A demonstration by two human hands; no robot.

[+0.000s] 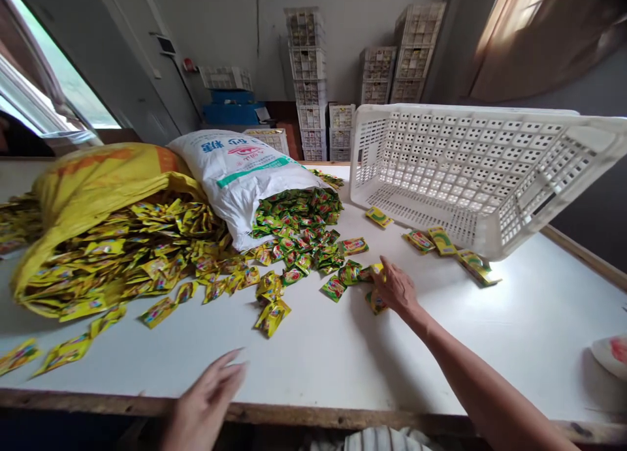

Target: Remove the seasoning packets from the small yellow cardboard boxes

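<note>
My right hand reaches over the white table, its fingers on small green and yellow packets at the right end of the spilled pile; what it grips is partly hidden under the fingers. My left hand, blurred, hovers over the table's front edge with nothing in it. A white sack lies on its side, green packets spilling from its mouth. Left of it, a yellow sack spills yellow packets. Several flat packets lie before a tipped white crate.
The table's wooden front edge runs across the bottom. Stacked crates stand by the back wall, with more stacks to their right. Blue boxes are at the back left. A white and red object sits at the right edge.
</note>
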